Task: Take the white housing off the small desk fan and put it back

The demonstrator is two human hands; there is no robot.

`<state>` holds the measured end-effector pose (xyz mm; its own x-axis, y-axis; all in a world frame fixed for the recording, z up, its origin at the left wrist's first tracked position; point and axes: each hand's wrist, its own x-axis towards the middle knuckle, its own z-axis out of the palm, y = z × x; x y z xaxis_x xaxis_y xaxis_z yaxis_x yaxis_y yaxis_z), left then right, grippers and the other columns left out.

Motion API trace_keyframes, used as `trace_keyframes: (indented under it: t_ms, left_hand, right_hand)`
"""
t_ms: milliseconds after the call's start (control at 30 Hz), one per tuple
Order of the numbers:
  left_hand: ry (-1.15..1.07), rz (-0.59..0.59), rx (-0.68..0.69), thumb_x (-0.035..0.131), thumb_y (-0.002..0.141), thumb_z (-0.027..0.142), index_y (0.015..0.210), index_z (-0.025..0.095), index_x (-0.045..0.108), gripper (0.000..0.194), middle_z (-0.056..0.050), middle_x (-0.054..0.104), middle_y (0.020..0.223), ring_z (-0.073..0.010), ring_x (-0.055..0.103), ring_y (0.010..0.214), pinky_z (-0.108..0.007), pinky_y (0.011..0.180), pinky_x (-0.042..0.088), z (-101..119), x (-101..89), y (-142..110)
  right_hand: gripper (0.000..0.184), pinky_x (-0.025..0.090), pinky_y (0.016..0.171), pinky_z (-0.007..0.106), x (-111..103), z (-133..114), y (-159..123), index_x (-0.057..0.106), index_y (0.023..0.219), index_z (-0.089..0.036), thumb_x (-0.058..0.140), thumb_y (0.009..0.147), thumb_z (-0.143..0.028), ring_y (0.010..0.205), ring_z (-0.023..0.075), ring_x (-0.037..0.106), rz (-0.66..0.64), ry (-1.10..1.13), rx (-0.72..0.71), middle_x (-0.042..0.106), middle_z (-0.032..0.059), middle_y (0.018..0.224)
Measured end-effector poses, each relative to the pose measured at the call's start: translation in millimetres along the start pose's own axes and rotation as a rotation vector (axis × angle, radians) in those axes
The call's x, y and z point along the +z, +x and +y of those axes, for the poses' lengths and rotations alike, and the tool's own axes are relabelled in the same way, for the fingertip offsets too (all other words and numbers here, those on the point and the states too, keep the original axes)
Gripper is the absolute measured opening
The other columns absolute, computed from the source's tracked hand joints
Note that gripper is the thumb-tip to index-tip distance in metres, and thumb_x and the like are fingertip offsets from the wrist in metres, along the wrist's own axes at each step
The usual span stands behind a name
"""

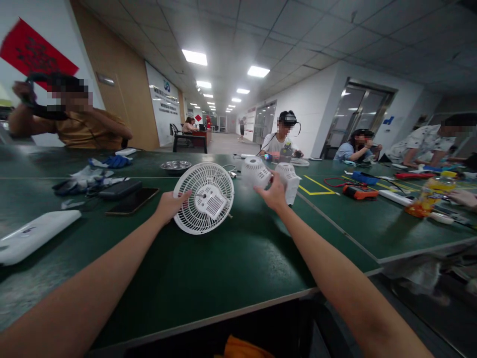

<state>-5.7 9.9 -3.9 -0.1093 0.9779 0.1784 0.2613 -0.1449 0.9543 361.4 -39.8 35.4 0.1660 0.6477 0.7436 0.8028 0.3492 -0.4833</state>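
My left hand [170, 208] grips the left rim of a round white fan grille [210, 201], its thumb lying over the ribs. The grille is tilted up, with a vented plate at its centre facing me. My right hand [275, 193] is closed on a white vented plastic housing [255, 173], slightly blurred, held above the table. A second white vented housing [288, 180] stands just behind and right of that hand; whether the hand touches it I cannot tell.
On the green table [223, 268] lie a phone [133, 201], a white case [39, 236], a metal dish [176, 166] and blue gloves [115, 161]. An orange multimeter [359, 192] and a drink bottle [430, 194] are at right. Several people sit around.
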Motion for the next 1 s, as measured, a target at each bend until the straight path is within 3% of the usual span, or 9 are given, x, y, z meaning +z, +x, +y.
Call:
trace_keyframes:
  t_ms: [133,233,333,467,600,667,733,833,1000]
  left_hand:
    - [-0.041,-0.003,-0.021,0.078,0.068,0.043,0.086,0.012,0.072,0.036,-0.012,0.075,0.081,-0.0237,0.07,0.07,-0.032,0.061,0.056,4.0,0.9,-2.5]
    - [-0.058,-0.002,-0.031,0.078,0.068,0.041,0.085,0.012,0.072,0.035,-0.012,0.075,0.082,-0.0237,0.07,0.07,-0.033,0.063,0.057,2.7,1.6,-0.2]
    - [-0.059,-0.005,-0.023,0.078,0.068,0.041,0.085,0.011,0.072,0.035,-0.012,0.075,0.081,-0.0233,0.07,0.068,-0.033,0.062,0.057,0.9,1.7,1.7]
    - [-0.038,-0.014,0.005,0.078,0.067,0.043,0.083,0.011,0.072,0.036,-0.011,0.074,0.078,-0.0234,0.07,0.066,-0.033,0.06,0.056,1.3,1.2,0.9]
    - [-0.046,-0.017,-0.014,0.077,0.068,0.043,0.083,0.012,0.072,0.035,-0.011,0.074,0.078,-0.0233,0.07,0.067,-0.033,0.061,0.056,2.8,1.3,-0.7]
    - [-0.047,-0.016,-0.024,0.077,0.068,0.043,0.085,0.013,0.072,0.035,-0.011,0.075,0.079,-0.0234,0.07,0.067,-0.033,0.061,0.056,2.8,1.5,-0.6]
    - [-0.028,-0.01,-0.02,0.076,0.068,0.044,0.085,0.013,0.072,0.036,-0.011,0.074,0.078,-0.024,0.07,0.067,-0.033,0.061,0.056,2.3,1.6,-0.1]
    - [0.009,0.018,-0.001,0.076,0.067,0.046,0.083,0.013,0.072,0.037,-0.011,0.074,0.076,-0.0248,0.07,0.066,-0.034,0.06,0.055,2.2,1.3,-0.3]
    - [0.047,0.073,0.102,0.072,0.07,0.05,0.081,0.013,0.072,0.038,-0.01,0.073,0.072,-0.0246,0.068,0.064,-0.033,0.058,0.053,6.3,1.8,-4.3]
  right_hand:
    - [0.073,0.047,0.081,0.038,30.5,-0.5,-16.0,0.043,0.122,-0.015,0.073,0.066,-0.052,0.088,0.0263,0.063,-0.28,-0.133,0.177,0.065,0.0116,0.1]
    - [0.079,0.045,0.086,0.042,41.5,4.6,-21.8,0.042,0.125,-0.013,0.072,0.066,-0.058,0.095,0.0308,0.062,-0.383,-0.258,0.258,0.064,0.0161,0.105]
    - [0.076,0.04,0.092,0.05,42.8,6.3,-22.8,0.048,0.122,-0.01,0.069,0.069,-0.061,0.108,0.0374,0.056,-0.414,-0.347,0.265,0.06,0.0224,0.114]
    - [0.057,0.034,0.1,0.052,34.0,-5.0,-18.6,0.056,0.12,-0.012,0.064,0.078,-0.049,0.12,0.0377,0.046,-0.326,-0.319,0.12,0.053,0.0226,0.125]
    - [0.04,0.035,0.104,0.046,31.0,-34.6,-19.8,0.06,0.116,-0.019,0.059,0.083,-0.04,0.117,0.029,0.049,-0.241,0.008,-0.013,0.057,0.0135,0.12]
    - [0.032,0.045,0.094,0.044,38.5,-53.1,-28.6,0.065,0.098,-0.02,0.051,0.087,-0.047,0.098,0.0253,0.058,-0.359,0.277,0.165,0.064,0.0093,0.097]
    - [0.042,0.053,0.077,0.04,50.5,-69.9,-41.7,0.063,0.096,-0.021,0.039,0.091,-0.054,0.076,0.0209,0.061,-0.564,0.631,0.448,0.063,0.0055,0.078]
    - [0.041,0.056,0.067,0.036,66.0,-87.3,-59.9,0.059,0.1,-0.022,0.038,0.091,-0.057,0.065,0.0165,0.062,-0.806,1.055,0.712,0.063,0.0022,0.074]
    - [0.033,0.056,0.068,0.034,67.7,-97.6,-68.4,0.057,0.095,-0.021,0.036,0.093,-0.046,0.072,0.0166,0.064,-0.842,1.329,0.859,0.065,0.0017,0.077]
